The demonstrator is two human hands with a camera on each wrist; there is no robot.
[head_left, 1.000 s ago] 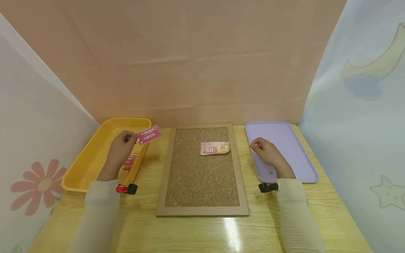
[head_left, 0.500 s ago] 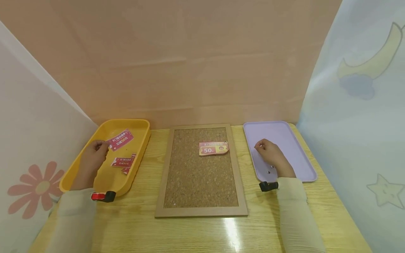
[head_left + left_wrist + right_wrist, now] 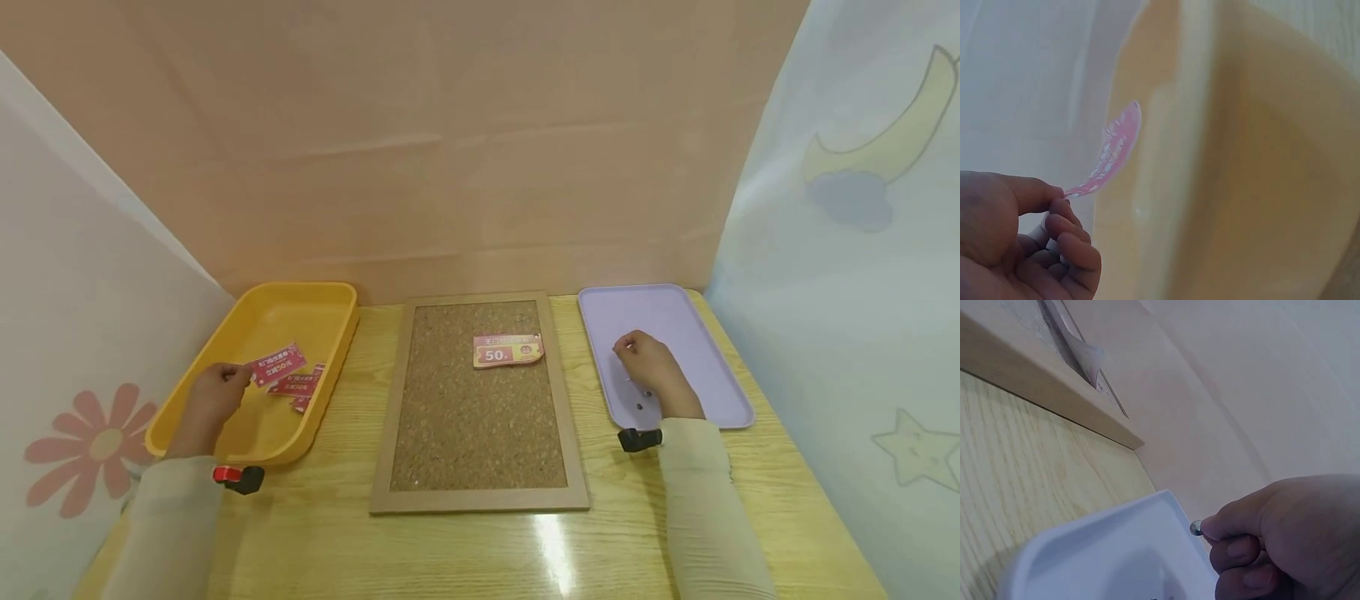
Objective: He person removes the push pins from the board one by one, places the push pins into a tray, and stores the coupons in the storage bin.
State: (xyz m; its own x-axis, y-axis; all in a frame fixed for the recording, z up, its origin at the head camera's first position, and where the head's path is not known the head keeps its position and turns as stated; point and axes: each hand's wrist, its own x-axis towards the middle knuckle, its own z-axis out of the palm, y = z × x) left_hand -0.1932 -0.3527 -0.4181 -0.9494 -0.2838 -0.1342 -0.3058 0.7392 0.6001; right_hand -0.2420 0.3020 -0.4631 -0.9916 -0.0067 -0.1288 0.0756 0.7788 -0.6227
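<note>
My left hand (image 3: 215, 398) pinches a pink paper coupon (image 3: 279, 364) by one end, over the yellow bin (image 3: 348, 333). In the left wrist view the coupon (image 3: 1113, 153) bows upward from thumb and forefinger. More coupons (image 3: 294, 384) lie in the bin beneath it. Over the lilac tray (image 3: 690, 350), my right hand (image 3: 648, 367) pinches a thumbtack; its round silver head (image 3: 1195, 528) shows at the fingertips in the right wrist view. Several small dark-looking tacks (image 3: 640, 407) lie on the tray beside the wrist.
Between bin and tray lies a wood-framed cork board (image 3: 480, 433). A pink and yellow coupon (image 3: 508, 351) is on its upper right part, with a tack at its top right corner. A cloth wall (image 3: 450, 167) stands behind the wooden table (image 3: 420, 558).
My left hand has moved left and toward me, carrying the coupon from the bin's right rim to over its inside, then lower. My right hand has shifted slightly right over the tray.
</note>
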